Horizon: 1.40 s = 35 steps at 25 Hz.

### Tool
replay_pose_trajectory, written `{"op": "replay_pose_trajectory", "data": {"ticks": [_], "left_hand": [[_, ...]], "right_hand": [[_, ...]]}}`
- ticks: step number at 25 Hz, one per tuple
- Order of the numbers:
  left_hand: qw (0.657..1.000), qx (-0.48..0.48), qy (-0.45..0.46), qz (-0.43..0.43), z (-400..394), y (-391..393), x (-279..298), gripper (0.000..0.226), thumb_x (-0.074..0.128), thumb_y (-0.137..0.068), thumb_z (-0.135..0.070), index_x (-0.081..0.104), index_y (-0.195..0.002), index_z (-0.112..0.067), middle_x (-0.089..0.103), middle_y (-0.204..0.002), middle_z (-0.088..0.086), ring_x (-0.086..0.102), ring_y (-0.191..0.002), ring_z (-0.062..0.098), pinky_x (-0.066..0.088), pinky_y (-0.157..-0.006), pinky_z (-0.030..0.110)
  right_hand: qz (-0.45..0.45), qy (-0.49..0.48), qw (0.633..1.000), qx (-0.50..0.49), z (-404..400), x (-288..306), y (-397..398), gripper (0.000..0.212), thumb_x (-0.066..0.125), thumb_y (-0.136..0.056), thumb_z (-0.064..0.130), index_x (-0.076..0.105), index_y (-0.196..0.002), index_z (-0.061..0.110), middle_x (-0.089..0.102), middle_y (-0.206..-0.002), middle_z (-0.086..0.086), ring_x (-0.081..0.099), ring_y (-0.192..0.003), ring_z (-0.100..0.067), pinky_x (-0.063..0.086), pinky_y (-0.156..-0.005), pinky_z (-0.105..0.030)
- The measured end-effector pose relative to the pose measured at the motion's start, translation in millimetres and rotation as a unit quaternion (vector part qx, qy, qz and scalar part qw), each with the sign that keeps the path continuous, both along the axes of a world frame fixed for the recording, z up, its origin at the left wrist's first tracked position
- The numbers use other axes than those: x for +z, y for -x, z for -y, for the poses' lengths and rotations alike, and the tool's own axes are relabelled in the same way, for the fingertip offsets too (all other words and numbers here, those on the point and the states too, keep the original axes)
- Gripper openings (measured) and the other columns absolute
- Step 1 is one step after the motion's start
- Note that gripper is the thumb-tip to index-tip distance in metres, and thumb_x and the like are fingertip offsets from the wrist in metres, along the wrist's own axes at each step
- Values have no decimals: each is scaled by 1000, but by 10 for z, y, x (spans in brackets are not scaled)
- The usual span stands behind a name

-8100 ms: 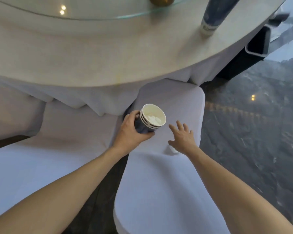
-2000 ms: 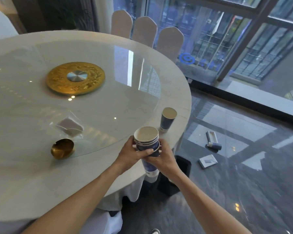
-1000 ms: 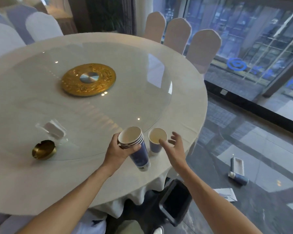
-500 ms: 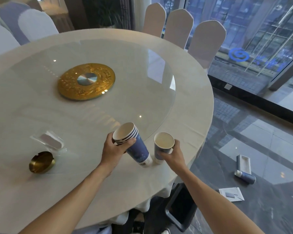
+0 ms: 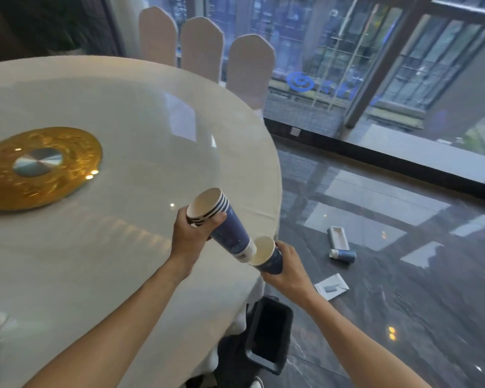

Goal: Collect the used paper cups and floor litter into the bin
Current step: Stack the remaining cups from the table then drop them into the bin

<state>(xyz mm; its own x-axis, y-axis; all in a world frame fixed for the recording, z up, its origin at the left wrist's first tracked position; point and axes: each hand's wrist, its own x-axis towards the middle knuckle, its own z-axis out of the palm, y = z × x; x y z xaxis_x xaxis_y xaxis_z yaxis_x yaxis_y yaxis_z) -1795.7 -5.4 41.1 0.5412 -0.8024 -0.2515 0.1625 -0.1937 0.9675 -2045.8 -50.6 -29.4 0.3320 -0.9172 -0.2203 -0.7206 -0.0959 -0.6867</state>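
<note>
Cup stack [image 5: 224, 223] — gripped in our left hand [image 5: 191, 236], tilted, base at single cup [image 5: 266, 255] in our right hand [image 5: 289, 268], beyond the table [image 5: 123, 261] edge. Risk: misaligned nesting — cup drops beside bin [image 5: 269, 338].

Cups over the worktop's right edge, litter on the floor beyond.

We hold the stack of cups [image 5: 220, 224] in our left hand [image 5: 192, 236], tilted above the worktop [image 5: 118, 270], its base at the mouth of the single cup [image 5: 265, 256] in our right hand [image 5: 287, 268]. The bin [image 5: 269, 340] stands on the floor below, beside the worktop. To the right lie a paper [image 5: 331, 286] and, farther back, a tube [image 5: 343, 254] touching a box [image 5: 338, 238]. Three chairs [image 5: 202, 54] stand behind the worktop.
</note>
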Motion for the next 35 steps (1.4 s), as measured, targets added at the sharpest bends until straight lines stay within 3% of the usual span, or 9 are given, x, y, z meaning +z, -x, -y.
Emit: {"op": "replay_pose_trajectory", "data": {"ticks": [4, 8, 13, 16, 20, 23, 27, 32, 35], "left_hand": [[994, -103, -14, -13, 266, 437, -184, 81, 96, -64, -39, 56, -129, -11, 69, -121, 10, 71, -112, 30, 65, -85, 51], [976, -211, -21, -44, 392, 861, -318, 99, 95, -56, -44, 46, -140, -23, 62, -132, 4, 66, -119, 24, 63, -91, 54], [942, -329, -36, -61, 361, 1354, -507, 70, 93, -75, -14, 52, -129, -33, 66, -122, 1, 66, -117, 23, 62, -90, 46], [927, -365, -57, -66, 311, 1570, -753, 75, 97, -67, -21, 53, -126, -36, 66, -122, -2, 66, -117, 21, 58, -97, 47], [898, -423, -100, -70, 119, 1837, -1062, 77, 99, -61, -30, 56, -124, -36, 68, -123, -1, 67, -117, 19, 59, -99, 46], [890, -434, -120, -77, -8, 2025, -1184, 75, 98, -66, -24, 56, -127, -32, 67, -125, 0, 66, -117, 17, 60, -98, 39], [889, -412, -179, -89, -3, 2172, -1329, 94, 95, -58, -54, 54, -140, -31, 66, -128, -6, 64, -120, 16, 58, -102, 44], [890, -361, -237, -143, 83, 2505, -1587, 52, 77, -84, -57, 73, -128, -28, 76, -123, -4, 68, -120, 20, 57, -102, 48], [914, -239, -270, -183, 27, 2783, -1863, 38, 62, -96, -56, 76, -120, -30, 79, -117, -2, 72, -110, 21, 59, -98, 50]], "right_hand": [[-12, 11, 1000, -16, -113, 45, 342, 72, 83, -72, 36, 54, -136, 24, 58, -124, 3, 57, -115, -16, 53, -96, -36], [5, -3, 996, -94, -344, 65, 638, 67, 84, -71, 42, 52, -128, 33, 58, -119, 11, 60, -109, -9, 54, -90, -30], [6, -39, 983, -178, -651, 38, 951, 64, 83, -69, 43, 52, -124, 35, 64, -110, 12, 68, -96, -10, 62, -79, -34], [2, -50, 975, -215, -811, 13, 1036, 64, 85, -71, 37, 52, -126, 34, 65, -114, 13, 67, -102, -7, 59, -85, -27], [2, -64, 969, -238, -993, -80, 1134, 61, 84, -68, 42, 56, -122, 36, 66, -115, 13, 67, -101, -5, 60, -90, -34], [-8, -89, 965, -248, -1050, -145, 1295, 59, 84, -67, 48, 57, -119, 40, 69, -110, 14, 70, -97, -4, 61, -89, -37], [-23, -120, 972, -202, -908, -247, 1524, 61, 82, -66, 53, 55, -119, 42, 67, -111, 16, 68, -98, -3, 60, -88, -32], [-40, -154, 979, -129, -463, -615, 1912, 57, 81, -67, 49, 58, -118, 39, 66, -111, 13, 66, -98, -4, 60, -88, -34], [-57, -191, 978, -56, -235, -975, 2086, 61, 80, -68, 47, 56, -123, 37, 65, -114, 13, 65, -100, -7, 60, -88, -36]]}}
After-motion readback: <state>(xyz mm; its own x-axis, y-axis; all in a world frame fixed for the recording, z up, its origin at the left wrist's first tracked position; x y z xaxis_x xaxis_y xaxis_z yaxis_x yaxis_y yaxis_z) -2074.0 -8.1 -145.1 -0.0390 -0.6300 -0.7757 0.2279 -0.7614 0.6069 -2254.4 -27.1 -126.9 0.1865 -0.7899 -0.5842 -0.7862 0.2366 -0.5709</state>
